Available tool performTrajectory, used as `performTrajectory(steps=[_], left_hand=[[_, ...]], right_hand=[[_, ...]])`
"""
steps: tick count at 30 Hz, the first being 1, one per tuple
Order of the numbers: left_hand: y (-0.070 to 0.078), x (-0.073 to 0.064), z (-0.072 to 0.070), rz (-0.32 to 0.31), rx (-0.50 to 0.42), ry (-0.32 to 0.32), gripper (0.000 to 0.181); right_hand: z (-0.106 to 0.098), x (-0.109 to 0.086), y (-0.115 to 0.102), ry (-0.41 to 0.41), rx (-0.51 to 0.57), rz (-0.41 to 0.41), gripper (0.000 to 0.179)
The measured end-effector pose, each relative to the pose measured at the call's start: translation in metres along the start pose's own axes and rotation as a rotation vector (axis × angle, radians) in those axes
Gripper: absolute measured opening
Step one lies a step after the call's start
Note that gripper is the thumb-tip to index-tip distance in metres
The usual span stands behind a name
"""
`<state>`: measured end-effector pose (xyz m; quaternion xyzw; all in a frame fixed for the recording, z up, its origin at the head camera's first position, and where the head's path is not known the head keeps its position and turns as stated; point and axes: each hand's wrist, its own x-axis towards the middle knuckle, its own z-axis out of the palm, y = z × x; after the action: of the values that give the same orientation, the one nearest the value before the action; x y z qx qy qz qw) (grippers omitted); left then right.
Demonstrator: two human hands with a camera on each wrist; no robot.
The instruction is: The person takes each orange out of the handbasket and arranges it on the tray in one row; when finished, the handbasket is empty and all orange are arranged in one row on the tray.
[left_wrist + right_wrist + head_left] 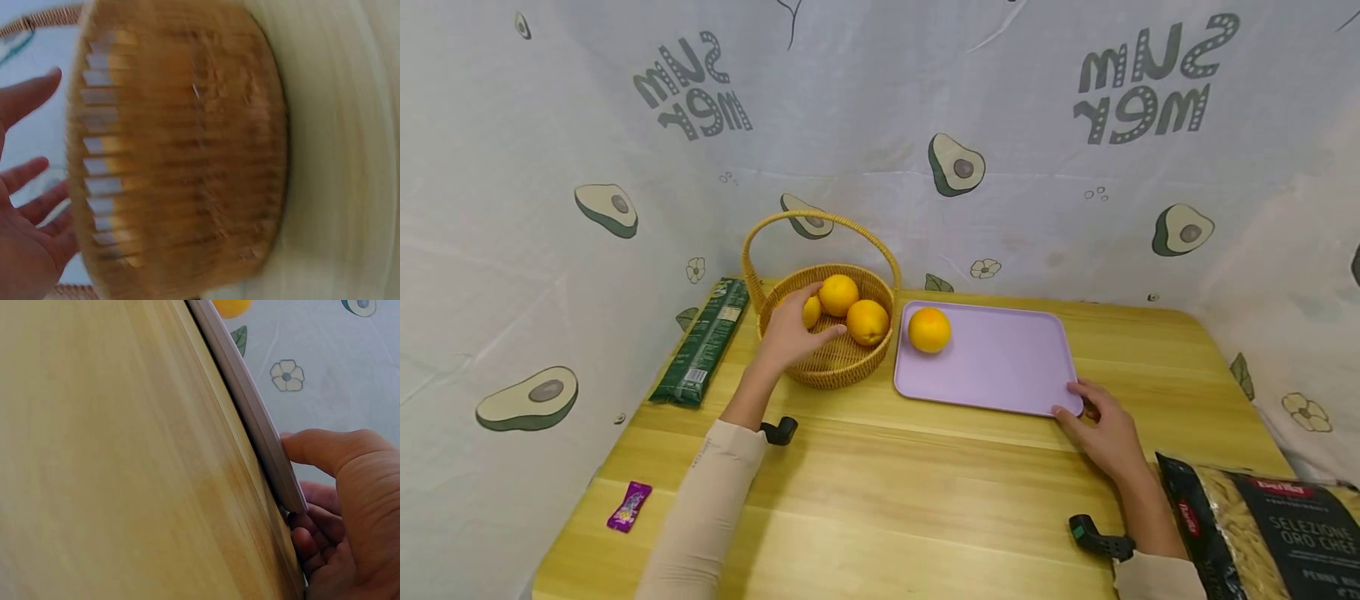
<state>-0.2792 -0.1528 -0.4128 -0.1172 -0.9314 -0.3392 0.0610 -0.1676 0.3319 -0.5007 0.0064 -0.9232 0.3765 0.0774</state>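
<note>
Over the left side of a woven basket (pixel 838 379) my left hand (pixel 792 332) reaches in, thumb and fingers spread apart. Three oranges show in the basket: a rear orange (pixel 839 295), a right orange (pixel 868 322) and a left orange (pixel 812 312) partly hidden by that hand. In the left wrist view the hand (pixel 31 219) appears beyond the basket's rim, which is blurred. My right hand (pixel 1105 429) holds the near right corner of a lilac tray (pixel 1000 358), its thumb on the rim. A single orange (pixel 929 330) sits at the tray's left end.
Left of the basket lies a green packet (pixel 702 343). A small purple wrapped sweet (pixel 629 507) is near the table's left edge. The bag of penne pasta (pixel 1270 533) lies at the front right. A tall handle (pixel 820 215) arches over the basket, and a printed curtain hangs behind.
</note>
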Motion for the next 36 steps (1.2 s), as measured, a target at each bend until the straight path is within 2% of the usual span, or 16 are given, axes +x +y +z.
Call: performTrajectory(steps=[4, 10, 15, 22, 29, 36], left_hand=[[-0.022, 0.012, -0.005, 0.007, 0.022, -0.006, 0.092], [-0.037, 0.020, -0.009, -0.006, 0.056, -0.041, 0.083], [-0.041, 0.020, -0.007, -0.035, 0.119, -0.071, 0.078], [-0.043, 0.024, -0.001, -0.024, 0.223, -0.038, 0.075], [-0.041, 0.023, -0.002, -0.061, 0.197, -0.094, 0.077], [-0.042, 0.021, -0.002, -0.046, 0.190, -0.074, 0.072]], right_hand=[[0.000, -0.001, -0.001, -0.002, -0.002, 0.003, 0.062], [0.000, 0.000, 0.000, -0.008, -0.010, 0.005, 0.062], [0.000, -0.001, 0.002, -0.017, -0.013, 0.005, 0.061], [0.000, 0.000, 0.002, -0.009, -0.017, -0.003, 0.061], [0.000, 0.000, 0.001, -0.012, -0.026, -0.002, 0.061], [-0.001, 0.000, 0.002, -0.017, -0.018, -0.001, 0.061]])
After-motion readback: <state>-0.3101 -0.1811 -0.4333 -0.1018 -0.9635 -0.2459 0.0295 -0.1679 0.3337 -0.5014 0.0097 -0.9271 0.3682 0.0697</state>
